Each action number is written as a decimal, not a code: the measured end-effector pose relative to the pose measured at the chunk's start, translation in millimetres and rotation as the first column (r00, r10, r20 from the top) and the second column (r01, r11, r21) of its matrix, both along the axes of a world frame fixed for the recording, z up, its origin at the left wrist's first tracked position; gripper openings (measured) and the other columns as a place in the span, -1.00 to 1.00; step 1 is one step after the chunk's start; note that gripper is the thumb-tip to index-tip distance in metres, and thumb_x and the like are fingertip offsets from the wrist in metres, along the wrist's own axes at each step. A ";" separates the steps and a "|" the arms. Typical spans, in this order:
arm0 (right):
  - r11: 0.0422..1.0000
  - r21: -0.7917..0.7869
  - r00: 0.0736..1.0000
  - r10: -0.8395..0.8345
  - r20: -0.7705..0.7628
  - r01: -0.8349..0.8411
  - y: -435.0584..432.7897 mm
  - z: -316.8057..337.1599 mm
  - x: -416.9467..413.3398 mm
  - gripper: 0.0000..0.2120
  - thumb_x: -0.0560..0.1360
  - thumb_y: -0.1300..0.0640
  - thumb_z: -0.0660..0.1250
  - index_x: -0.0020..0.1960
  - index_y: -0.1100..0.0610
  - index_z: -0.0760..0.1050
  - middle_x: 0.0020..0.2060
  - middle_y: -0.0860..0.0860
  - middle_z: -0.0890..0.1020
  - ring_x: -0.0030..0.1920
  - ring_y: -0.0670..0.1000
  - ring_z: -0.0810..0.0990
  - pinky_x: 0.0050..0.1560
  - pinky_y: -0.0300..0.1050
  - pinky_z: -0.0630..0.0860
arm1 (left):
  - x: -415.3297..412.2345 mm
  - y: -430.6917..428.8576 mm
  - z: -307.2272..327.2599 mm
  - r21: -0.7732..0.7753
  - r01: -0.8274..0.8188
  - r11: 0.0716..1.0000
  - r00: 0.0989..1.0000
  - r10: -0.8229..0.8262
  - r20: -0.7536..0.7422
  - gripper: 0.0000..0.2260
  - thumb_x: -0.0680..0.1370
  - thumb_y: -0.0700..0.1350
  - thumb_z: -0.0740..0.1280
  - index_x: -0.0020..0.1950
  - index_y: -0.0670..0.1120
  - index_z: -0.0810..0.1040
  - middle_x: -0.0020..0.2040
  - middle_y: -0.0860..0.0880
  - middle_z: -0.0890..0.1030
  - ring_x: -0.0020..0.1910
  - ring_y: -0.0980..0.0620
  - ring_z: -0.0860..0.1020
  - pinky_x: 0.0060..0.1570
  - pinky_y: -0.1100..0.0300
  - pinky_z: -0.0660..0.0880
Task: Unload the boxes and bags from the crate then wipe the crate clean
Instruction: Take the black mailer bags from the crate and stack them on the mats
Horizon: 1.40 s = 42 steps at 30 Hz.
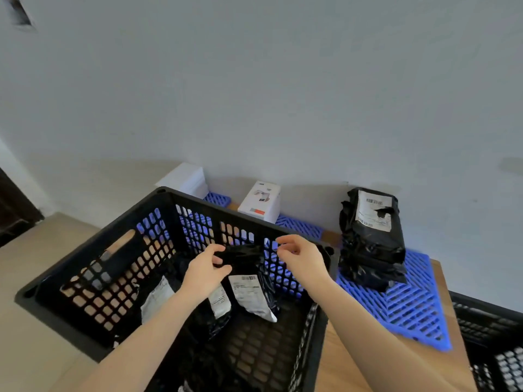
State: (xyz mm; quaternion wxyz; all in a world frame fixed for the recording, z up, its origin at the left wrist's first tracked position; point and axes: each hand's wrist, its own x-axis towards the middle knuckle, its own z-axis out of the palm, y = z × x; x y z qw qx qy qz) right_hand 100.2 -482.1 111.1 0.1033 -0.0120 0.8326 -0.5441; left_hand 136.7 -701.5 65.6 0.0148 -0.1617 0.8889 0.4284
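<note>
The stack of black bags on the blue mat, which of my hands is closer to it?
Right. The right hand hovers at the far right corner of the crate, left of the stack; the left hand grips a black bag inside the crate, farther left.

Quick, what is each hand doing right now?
The left hand grips the black mailer bag by its top.
The right hand is loosely curled beside it, holding nothing.

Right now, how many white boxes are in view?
2: a plain white box behind the crate's far corner, and a printed white box right of it. More may hide behind the crate.
</note>
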 end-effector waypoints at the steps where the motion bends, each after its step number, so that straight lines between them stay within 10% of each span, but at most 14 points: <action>1: 0.998 0.052 1.000 0.023 0.009 -0.024 -10.2 -7.5 -0.1 -0.78 0.53 0.16 0.31 0.14 -0.05 0.55 -0.02 -0.06 0.62 -0.06 -0.11 0.57 -0.14 -0.27 0.50 | -3.7 -5.4 -5.0 -0.019 0.053 0.998 0.998 -0.053 0.029 -0.54 0.53 -0.07 0.41 0.40 0.04 0.37 0.18 -0.05 0.51 0.05 0.03 0.54 -0.01 0.22 0.43; 5: 0.981 0.194 0.998 0.014 0.061 -0.025 -42.4 -33.2 -1.2 -0.67 0.53 0.13 0.35 0.28 -0.04 0.50 0.21 0.00 0.53 0.03 -0.03 0.54 -0.01 -0.20 0.47 | -19.6 -21.6 -23.1 -0.032 0.211 0.977 0.968 -0.204 0.149 -0.30 0.50 0.00 0.46 0.53 0.12 0.16 0.30 -0.13 0.29 0.11 -0.12 0.50 0.15 0.12 0.46; 13: 0.955 0.297 0.995 -0.015 0.101 -0.016 -72.3 -63.0 -10.8 -0.60 0.51 0.16 0.34 0.32 -0.07 0.45 0.21 -0.03 0.54 -0.29 -0.17 0.49 -0.48 -0.41 0.34 | -44.3 -34.2 -51.5 0.031 0.288 0.957 0.934 -0.288 0.213 -0.22 0.47 -0.08 0.48 0.56 0.10 0.10 0.36 -0.19 0.40 0.29 -0.16 0.44 0.22 0.10 0.42; 21: 0.963 0.269 0.995 -0.015 0.101 -0.013 -77.8 -65.1 -11.5 -0.52 0.43 0.26 0.42 0.30 -0.02 0.45 0.08 -0.10 0.53 0.08 -0.07 0.53 -0.01 -0.26 0.45 | -49.7 -42.8 -51.3 0.046 0.268 0.962 0.956 -0.271 0.111 -0.28 0.37 -0.10 0.55 0.45 0.04 0.30 0.30 -0.09 0.49 0.28 -0.08 0.46 0.26 0.04 0.44; 34: 0.997 0.062 0.987 -0.028 -0.157 0.038 -35.1 5.5 21.0 -0.39 0.37 0.26 0.46 0.36 -0.02 0.39 0.13 -0.03 0.40 0.06 -0.10 0.44 0.05 -0.32 0.36 | 2.4 4.2 22.7 -0.109 0.161 0.981 0.916 -0.190 -0.354 -0.21 0.35 -0.11 0.58 0.49 0.14 0.30 0.15 0.04 0.28 0.10 0.30 0.36 0.07 0.64 0.23; 38: 0.994 -0.090 0.956 -0.079 -0.283 0.056 6.8 42.0 44.1 -0.43 0.41 0.26 0.44 0.35 -0.05 0.40 0.10 -0.08 0.41 0.04 -0.12 0.48 -0.06 -0.42 0.41 | 27.2 52.6 72.2 -0.151 0.091 0.984 0.823 -0.160 -0.545 -0.23 0.38 -0.17 0.55 0.51 0.06 0.28 0.24 0.04 0.33 0.23 0.54 0.21 0.17 0.66 0.15; 42: 0.961 -0.260 0.928 -0.176 -0.329 0.089 72.7 69.7 64.7 -0.46 0.42 0.26 0.45 0.29 -0.14 0.43 0.08 -0.08 0.45 -0.03 -0.07 0.58 -0.04 -0.22 0.58 | 52.4 113.7 110.8 -0.248 0.103 0.963 0.705 -0.247 -0.665 -0.27 0.40 -0.19 0.53 0.49 0.07 0.29 0.33 0.07 0.34 0.38 0.32 0.25 0.34 0.50 0.16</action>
